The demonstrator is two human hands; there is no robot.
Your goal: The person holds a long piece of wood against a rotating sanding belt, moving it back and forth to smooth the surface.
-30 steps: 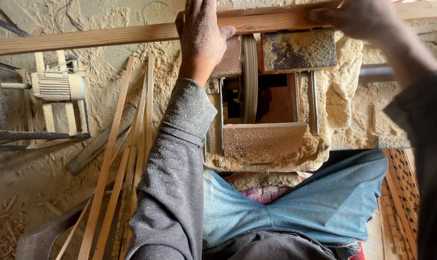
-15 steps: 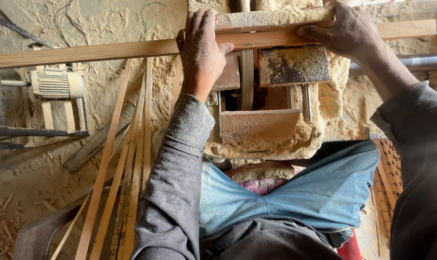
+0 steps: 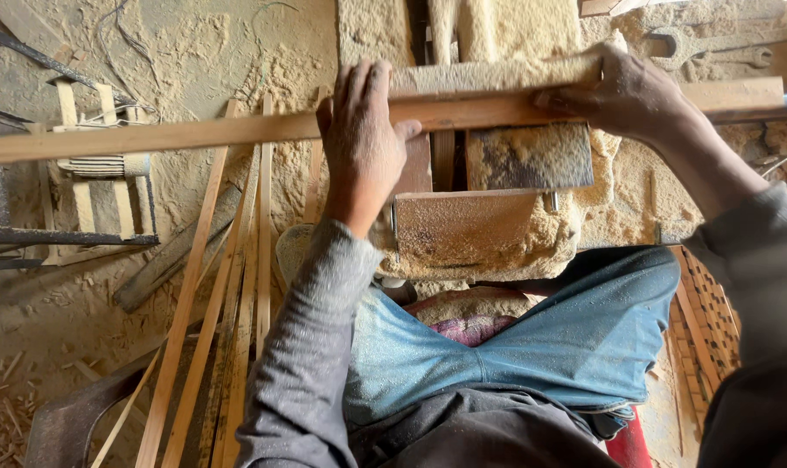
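Observation:
A long wooden slat (image 3: 185, 135) lies across the view from left to right, resting over a sawdust-covered sawing machine (image 3: 489, 227). My left hand (image 3: 360, 139) grips the slat near its middle, just left of the machine's slot. My right hand (image 3: 623, 94) presses on the slat farther right, fingers against a wooden fence block (image 3: 497, 76) behind it. Both hands are dusted with sawdust. The blade slot (image 3: 444, 158) sits between my hands, mostly hidden under the slat.
Several thin wooden strips (image 3: 228, 286) lean on the floor at left. A small electric motor (image 3: 98, 165) sits in a frame at far left. A wrench (image 3: 714, 43) lies at top right. Stacked small sticks (image 3: 710, 321) are at right. My blue-trousered legs (image 3: 532, 347) are below.
The slat and both hands have moved toward me, lower in the view. The slat has slid across the machine, now covering more of the slot.

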